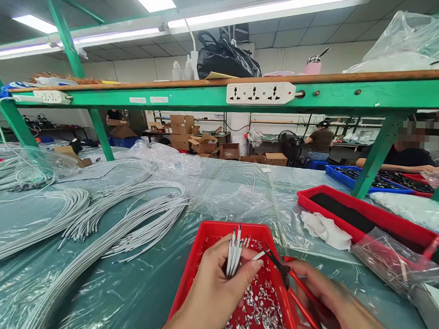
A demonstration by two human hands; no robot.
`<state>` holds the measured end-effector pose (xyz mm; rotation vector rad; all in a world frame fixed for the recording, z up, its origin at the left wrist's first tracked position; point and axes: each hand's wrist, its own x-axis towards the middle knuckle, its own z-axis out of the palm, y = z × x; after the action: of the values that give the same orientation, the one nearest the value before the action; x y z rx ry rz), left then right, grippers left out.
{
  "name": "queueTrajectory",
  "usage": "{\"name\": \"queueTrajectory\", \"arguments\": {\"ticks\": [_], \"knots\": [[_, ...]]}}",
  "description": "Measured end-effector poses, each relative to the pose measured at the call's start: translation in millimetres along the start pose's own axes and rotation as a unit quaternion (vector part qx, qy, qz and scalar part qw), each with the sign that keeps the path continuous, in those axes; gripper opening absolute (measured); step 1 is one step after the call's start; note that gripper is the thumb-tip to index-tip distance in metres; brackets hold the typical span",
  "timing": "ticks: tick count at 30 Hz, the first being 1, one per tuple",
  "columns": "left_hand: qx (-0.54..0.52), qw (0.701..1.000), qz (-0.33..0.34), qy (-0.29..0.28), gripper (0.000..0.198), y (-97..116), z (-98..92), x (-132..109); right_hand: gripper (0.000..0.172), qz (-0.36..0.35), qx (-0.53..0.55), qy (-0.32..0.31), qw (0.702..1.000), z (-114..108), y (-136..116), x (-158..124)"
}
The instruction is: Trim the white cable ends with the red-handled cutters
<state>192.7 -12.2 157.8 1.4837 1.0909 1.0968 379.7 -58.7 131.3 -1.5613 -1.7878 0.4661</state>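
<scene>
My left hand (222,276) is closed around a small bunch of white cables (234,255), their dark-tipped ends pointing up. One cable end sticks out to the right between thumb and finger. In my right hand (330,300) are red-handled cutters (303,294), their dark jaws beside that single cable end; whether the blades touch it I cannot tell. Both hands are over a red tray (187,274) strewn with shiny silver scraps (264,307). Long bundles of white cable (103,246) lie on the table to the left.
At right stand a long red bin (363,214) with black contents, a crumpled white cloth (326,230), and a plastic bag of thin rods (386,259). A green shelf beam with a power strip (261,92) crosses above. Another person (405,153) sits beyond a blue tray (367,179).
</scene>
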Motion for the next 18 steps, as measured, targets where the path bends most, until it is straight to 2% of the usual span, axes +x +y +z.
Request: {"name": "queueTrajectory", "arguments": {"ticks": [3, 12, 15, 18], "knots": [[0.015, 1.0, 0.01, -0.008, 0.021, -4.4, -1.1, 1.3, 0.063, -0.01, -0.005, 0.051, 0.999, 1.2, -10.4, 2.8], [-0.009, 0.999, 0.011, -0.035, 0.024, -7.6, -2.8, 7.5, 0.052, -0.039, -0.003, 0.075, 0.996, -0.7, -17.2, 3.2], [-0.009, 0.999, 0.005, -0.039, 0.029, -11.0, -3.9, 11.6, 0.044, -0.098, -0.064, 0.062, 0.991, -8.0, -14.8, 3.7], [-0.059, 0.996, 0.002, -0.065, 0.023, -15.3, -3.5, 13.8, 0.037, -0.203, -0.13, 0.065, 0.968, -10.8, 3.3, -1.3]]}}
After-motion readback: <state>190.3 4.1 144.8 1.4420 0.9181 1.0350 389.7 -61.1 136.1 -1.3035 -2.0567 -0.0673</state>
